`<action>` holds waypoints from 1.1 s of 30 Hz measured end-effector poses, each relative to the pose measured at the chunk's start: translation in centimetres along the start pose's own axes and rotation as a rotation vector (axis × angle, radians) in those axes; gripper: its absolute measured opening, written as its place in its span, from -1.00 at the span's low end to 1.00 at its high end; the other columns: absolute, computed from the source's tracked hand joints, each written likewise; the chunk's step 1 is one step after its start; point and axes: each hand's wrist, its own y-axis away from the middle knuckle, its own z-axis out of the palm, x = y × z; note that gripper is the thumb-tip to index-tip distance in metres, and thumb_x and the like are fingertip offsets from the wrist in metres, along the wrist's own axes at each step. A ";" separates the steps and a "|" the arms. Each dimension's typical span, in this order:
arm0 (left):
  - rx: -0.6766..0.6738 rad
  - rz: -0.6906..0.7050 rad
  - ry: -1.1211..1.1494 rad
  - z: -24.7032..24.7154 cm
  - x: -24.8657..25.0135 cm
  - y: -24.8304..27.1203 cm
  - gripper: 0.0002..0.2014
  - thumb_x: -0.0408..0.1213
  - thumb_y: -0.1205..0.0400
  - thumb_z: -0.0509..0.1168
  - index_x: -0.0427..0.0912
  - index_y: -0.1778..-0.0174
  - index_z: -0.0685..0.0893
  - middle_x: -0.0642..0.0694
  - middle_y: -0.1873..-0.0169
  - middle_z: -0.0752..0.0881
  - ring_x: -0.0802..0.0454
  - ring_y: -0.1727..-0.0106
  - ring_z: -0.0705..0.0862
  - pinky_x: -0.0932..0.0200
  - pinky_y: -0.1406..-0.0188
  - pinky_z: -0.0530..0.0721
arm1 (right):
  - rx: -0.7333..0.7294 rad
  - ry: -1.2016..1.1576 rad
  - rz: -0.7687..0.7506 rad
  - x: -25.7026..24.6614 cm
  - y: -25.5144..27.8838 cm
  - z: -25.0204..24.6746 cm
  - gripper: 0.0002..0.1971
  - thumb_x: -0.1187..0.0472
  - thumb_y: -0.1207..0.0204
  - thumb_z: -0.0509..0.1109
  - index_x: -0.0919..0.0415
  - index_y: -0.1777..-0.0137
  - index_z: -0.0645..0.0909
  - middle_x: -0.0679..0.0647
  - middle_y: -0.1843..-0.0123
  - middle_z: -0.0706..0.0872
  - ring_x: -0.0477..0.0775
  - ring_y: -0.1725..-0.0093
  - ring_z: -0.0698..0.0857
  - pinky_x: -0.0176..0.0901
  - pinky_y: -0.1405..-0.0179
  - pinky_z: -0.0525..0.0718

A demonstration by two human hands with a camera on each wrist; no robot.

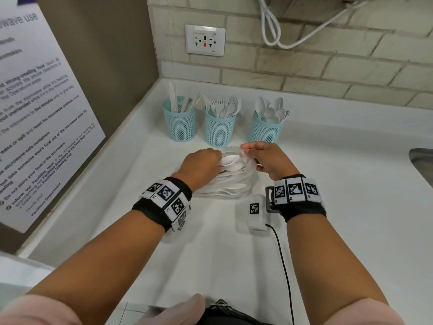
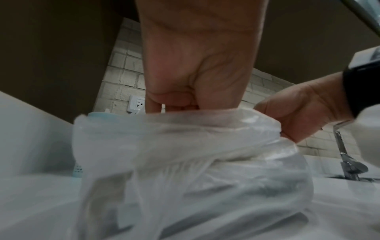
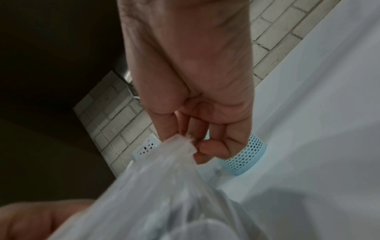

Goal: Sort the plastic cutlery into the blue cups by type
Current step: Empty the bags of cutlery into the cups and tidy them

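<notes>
Three blue mesh cups stand at the back of the white counter (image 1: 339, 184): the left cup (image 1: 179, 123) holds knives, the middle cup (image 1: 220, 131) forks, the right cup (image 1: 266, 130) spoons. In front of them lies a clear plastic bag (image 1: 228, 184) of white cutlery, with a spoon (image 1: 229, 159) showing in its mouth. My left hand (image 1: 206, 160) curls its fingers over the bag's left rim (image 2: 185, 116); the fingertips are hidden behind the plastic. My right hand (image 1: 262, 156) pinches the bag's right edge (image 3: 185, 146) between thumb and fingers and holds it up.
A small white tagged device (image 1: 256, 212) with a black cable lies just below my right wrist. A sink edge (image 1: 421, 160) and a faucet (image 2: 347, 162) are at the right. A wall outlet (image 1: 205, 40) sits above the cups, and a notice sign (image 1: 39, 113) covers the left wall.
</notes>
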 end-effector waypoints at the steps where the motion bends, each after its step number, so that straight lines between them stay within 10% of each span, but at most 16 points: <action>1: -0.001 0.004 0.020 -0.1 -0.1 0.1 -0.69 -0.12 -0.69 0.17 -0.26 -0.21 0.56 -0.20 -0.08 0.65 -0.19 -0.09 0.63 0.05 0.09 0.51 | 0.002 0.001 0.001 0.0 0.0 0.0 -0.83 0.27 -0.57 0.34 -0.02 0.12 0.69 0.08 0.22 0.61 -0.06 0.34 0.45 -0.26 0.34 0.41; 10: -0.021 -0.037 0.413 -0.9 -0.4 -0.3 -0.80 -0.21 -0.75 0.06 -0.29 0.01 0.46 -0.30 0.03 0.65 -0.23 0.00 0.65 0.05 0.13 0.50 | 0.085 0.312 -0.060 -0.9 -0.1 -0.4 -0.77 0.25 -0.62 0.23 0.15 -0.08 0.72 0.03 0.06 0.69 0.03 0.07 0.60 -0.18 0.06 0.52; 12: 0.026 -0.075 0.585 -1.7 -0.4 -0.8 -0.78 -0.21 -0.75 0.05 -0.31 0.01 0.47 -0.27 0.05 0.66 -0.13 0.11 0.67 0.08 0.22 0.55 | 0.192 0.508 -0.153 -1.8 -0.3 -0.5 -0.73 0.10 -0.64 0.16 0.05 0.14 0.69 0.09 0.07 0.68 0.16 -0.05 0.57 -0.09 -0.06 0.46; 14: 0.059 -0.126 0.758 -2.7 -0.1 -1.4 -0.76 -0.23 -0.74 0.07 -0.31 -0.12 0.54 -0.16 0.07 0.64 0.05 0.26 0.63 0.21 0.33 0.54 | 0.245 0.439 -0.269 -3.4 0.3 -0.4 -0.69 0.00 -0.66 0.14 -0.08 0.33 0.50 -0.04 0.26 0.58 0.09 0.07 0.51 -0.14 0.07 0.44; 19: 0.003 -0.233 1.303 -4.1 0.4 -2.0 -0.76 -0.33 -0.72 0.14 -0.29 -0.24 0.60 -0.03 0.14 0.69 0.16 0.34 0.56 0.33 0.38 0.52 | -0.002 0.039 -0.275 -5.8 1.4 0.1 -0.67 0.06 -0.63 0.28 0.17 -0.33 0.55 0.01 0.00 0.69 -0.15 0.21 0.63 -0.32 0.27 0.54; 27: -0.161 -0.265 1.734 -3.9 0.4 -0.5 -0.70 -0.31 -0.78 -0.01 -0.28 -0.34 0.51 -0.15 0.01 0.75 0.06 0.21 0.81 0.24 0.25 0.77 | 0.030 -0.185 -0.176 -4.6 0.7 0.8 -0.87 0.31 -0.55 0.37 0.06 0.17 0.57 -0.05 0.27 0.64 -0.13 0.31 0.59 -0.29 0.28 0.49; 33: -0.152 -0.313 1.774 -3.6 0.2 -0.4 -0.70 -0.27 -0.78 0.00 -0.20 -0.35 0.51 -0.15 0.02 0.76 0.01 0.22 0.82 0.18 0.27 0.79 | 0.030 -0.162 -0.184 -4.4 0.1 1.5 -0.83 0.34 -0.56 0.34 0.05 -0.02 0.53 -0.03 0.21 0.67 -0.11 0.32 0.63 -0.30 0.31 0.53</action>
